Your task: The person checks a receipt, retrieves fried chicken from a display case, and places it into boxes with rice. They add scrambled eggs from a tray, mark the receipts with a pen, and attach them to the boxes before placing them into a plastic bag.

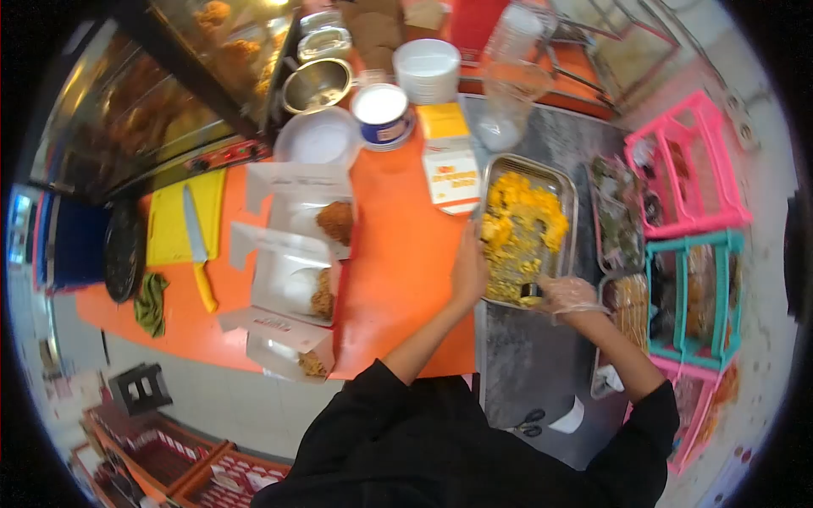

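Note:
A metal tray (573, 222) holds yellow, sauce-like food (523, 212), thinner towards its near end. My left hand (470, 264) is bare and closed against the tray's left rim; its fingertips are partly hidden. Over the tray's near right corner is my right hand (569, 295) in a clear plastic glove. It is closed on a small utensil (530, 291) with a dark part, whose exact kind I cannot make out. On the orange counter to the left, three open cardboard boxes (288, 273) contain fried chicken pieces (335, 222), two of them with white rice (301, 288).
A knife (195, 229) lies partly on a yellow cutting board (161, 224) at left. White tubs (427, 72) and a metal bowl (317, 85) stand at the back. Pink (690, 169) and teal baskets (696, 296) line the right; scissors (531, 423) lie near me.

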A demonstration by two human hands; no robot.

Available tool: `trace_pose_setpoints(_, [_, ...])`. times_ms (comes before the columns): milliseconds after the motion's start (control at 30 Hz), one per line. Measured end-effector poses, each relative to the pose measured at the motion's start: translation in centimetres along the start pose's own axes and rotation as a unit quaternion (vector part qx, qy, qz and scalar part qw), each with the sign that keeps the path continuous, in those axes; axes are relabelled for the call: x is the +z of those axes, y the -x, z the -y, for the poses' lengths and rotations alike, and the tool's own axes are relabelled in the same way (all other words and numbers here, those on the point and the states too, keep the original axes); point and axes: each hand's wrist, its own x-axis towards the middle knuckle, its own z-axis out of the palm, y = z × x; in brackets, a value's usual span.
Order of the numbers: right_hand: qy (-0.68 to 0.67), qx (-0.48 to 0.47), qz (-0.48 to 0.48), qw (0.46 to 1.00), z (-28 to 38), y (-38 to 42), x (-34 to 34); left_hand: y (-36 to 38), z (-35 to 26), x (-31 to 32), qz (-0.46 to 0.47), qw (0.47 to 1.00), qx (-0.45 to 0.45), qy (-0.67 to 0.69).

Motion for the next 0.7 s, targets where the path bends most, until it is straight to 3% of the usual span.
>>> trace_pose_setpoints(33, [-0.018, -0.04, -0.014, 0.999, -0.8, -0.4, -0.4, 0.2, -0.6, -1.5, -0.018, 1.0, -0.003, -0.005])
trace_pose_setpoints(67, [-0.009, -0.055, -0.017, 0.998, -1.7, -1.0, -0.7, 0.4, -2.3, -3.3, -0.026, 0.998, 0.055, -0.028])
trace_pose_setpoints(100, [-0.017, -0.131, 0.006, 0.991, -2.6, -1.7, -1.1, 0.3, -4.5, -5.1, -0.03, 0.992, 0.113, -0.052])
trace_pose_setpoints(167, [-0.023, -0.211, 0.029, 0.977, -2.4, -3.7, -1.8, 0.5, -8.7, -13.7, -0.063, 0.968, 0.188, -0.156])
trace_pose_setpoints(200, [-0.164, -0.185, 0.052, 0.968, -1.9, -4.8, -1.7, 0.4, -10.4, -18.2, -0.083, 0.961, 0.182, -0.192])
trace_pose_setpoints(233, [-0.3, -0.155, 0.079, 0.938, -1.2, -5.7, -1.8, -0.3, -10.4, -21.7, -0.106, 0.943, 0.122, -0.289])
trace_pose_setpoints(267, [-0.451, 0.017, 0.063, 0.89, 1.6, -5.4, -3.0, -0.9, -11.9, -25.1, -0.143, 0.908, 0.097, -0.38])
trace_pose_setpoints(333, [-0.607, -0.071, 0.09, 0.786, 8.5, -5.7, -5.8, -1.4, -9.0, -30.2, -0.1, 0.84, 0.054, -0.53])
trace_pose_setpoints(367, [-0.671, -0.098, 0.111, 0.727, 12.3, -5.9, -7.3, -0.7, -8.3, -32.1, -0.106, 0.838, 0.05, -0.534])
trace_pose_setpoints(400, [-0.719, -0.102, 0.136, 0.674, 15.8, -6.8, -9.0, -0.1, -7.8, -33.8, -0.037, 0.814, 0.009, -0.58])
trace_pose_setpoints(433, [-0.616, -0.163, 0.169, 0.752, 17.7, -9.1, -9.8, 0.4, -7.5, -35.0, 0.033, 0.783, -0.031, -0.621])
trace_pose_setpoints(467, [-0.585, -0.254, 0.097, 0.764, 20.9, -9.6, -11.1, 1.4, -7.1, -35.7, 0.032, 0.779, -0.032, -0.625])
trace_pose_setpoints(533, [-0.526, -0.367, -0.054, 0.766, 26.9, -15.8, -9.7, 4.3, -6.5, -36.8, 0.086, 0.853, -0.086, -0.507])
trace_pose_setpoints(567, [-0.525, -0.369, -0.051, 0.765, 28.6, -16.5, -9.8, 5.5, -6.5, -36.9, 0.083, 0.853, -0.09, -0.507])
trace_pose_setpoints(633, [-0.333, -0.292, -0.181, 0.878, 31.5, -17.4, -10.0, 7.6, -7.3, -36.6, 0.012, 0.886, -0.047, -0.462])
trace_pose_setpoints(700, [-0.253, -0.286, -0.176, 0.907, 33.7, -19.0, -8.3, 10.2, -7.7, -36.8, -0.032, 0.898, -0.04, -0.437])
